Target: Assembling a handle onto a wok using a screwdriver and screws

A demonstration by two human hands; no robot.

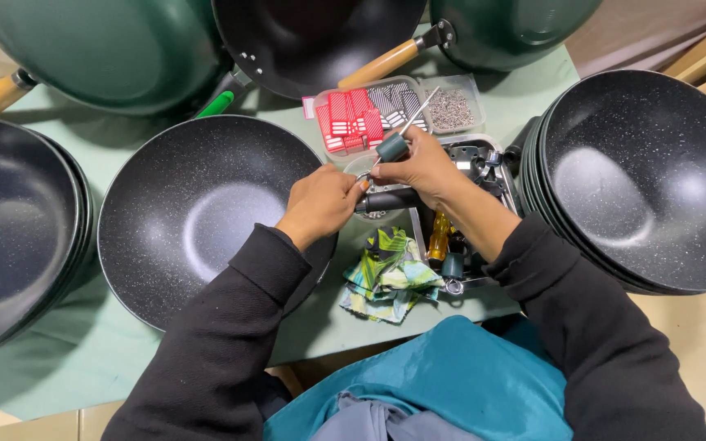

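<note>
Head view, left hand: the left hand (318, 204) is closed at the rim of the speckled black wok (206, 214), fingers pressed together where the rim meets the black handle stub (388, 199); what is pinched under the fingertips cannot be told.

Head view, right hand: the right hand (423, 167) is wrapped around a screwdriver (398, 140) with a grey-green grip, the metal shaft pointing up and away from the wrist.

Head view, where the work sits: the wok is laid on the pale green table (320, 318), its joint held between the two hands, the bowl spread out to the left of the grip.

Head view, beyond the grip: a clear tray of red and grey striped tags (361, 116) and a small tub of screws (451, 109) are set just past the knuckles.

Head view, under the right wrist: a metal tray of tools (471, 163) is seen, with a patterned cloth (387, 276) beside it.

Head view, outer sides: stacked dark woks (643, 175) are piled well to the right, more pans (18, 229) to the left.

Risk, judged: the stub could be twisted out of line if the left-hand hold is loosened.

Risk, judged: the coated bowl could be scratched if the screwdriver tip is slipped off.

Risk, judged: the screw tub could be knocked by the raised shaft.
</note>
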